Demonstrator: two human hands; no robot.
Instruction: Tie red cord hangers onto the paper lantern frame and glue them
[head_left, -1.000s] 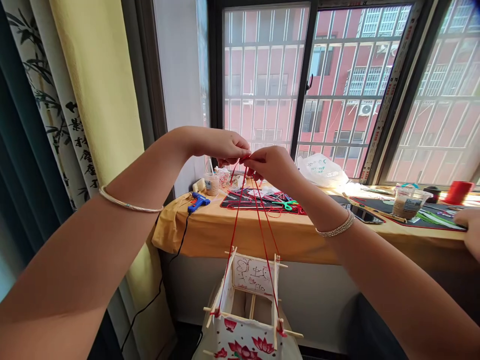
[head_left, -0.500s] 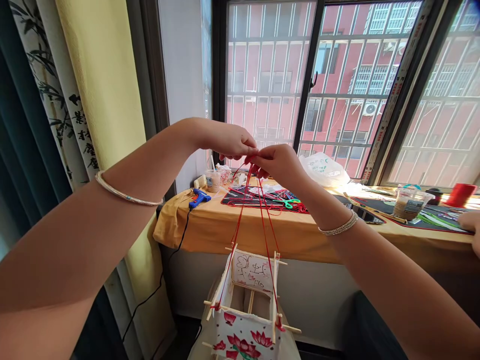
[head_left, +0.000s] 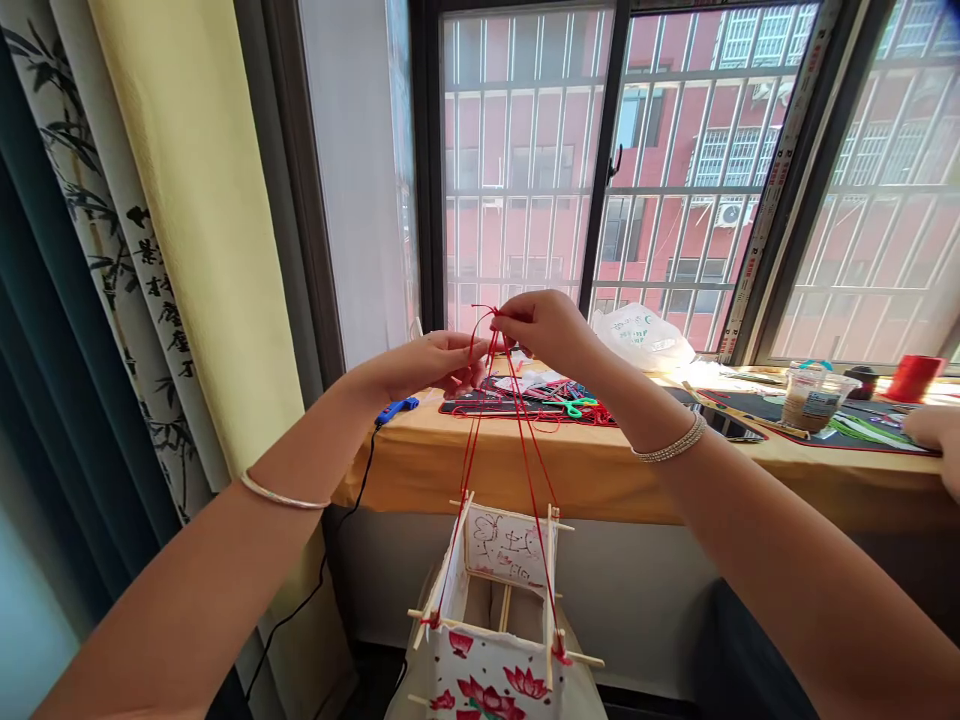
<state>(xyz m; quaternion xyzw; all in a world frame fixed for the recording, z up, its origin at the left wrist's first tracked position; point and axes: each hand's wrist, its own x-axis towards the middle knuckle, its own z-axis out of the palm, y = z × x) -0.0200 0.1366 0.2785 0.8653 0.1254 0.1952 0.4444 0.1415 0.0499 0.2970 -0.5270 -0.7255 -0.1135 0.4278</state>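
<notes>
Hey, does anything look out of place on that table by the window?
Yes, a loose tangle of red cord straggles over the front edge of the black mat onto the orange cloth, beside the green-handled scissors. It looks odd because it lies in untidy loops, not wound up.

A home room: bamboo-print curtain, barred window, craft table

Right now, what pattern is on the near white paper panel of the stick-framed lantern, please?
The panel bears pink-red lotus flowers, best seen in the head view.
</notes>
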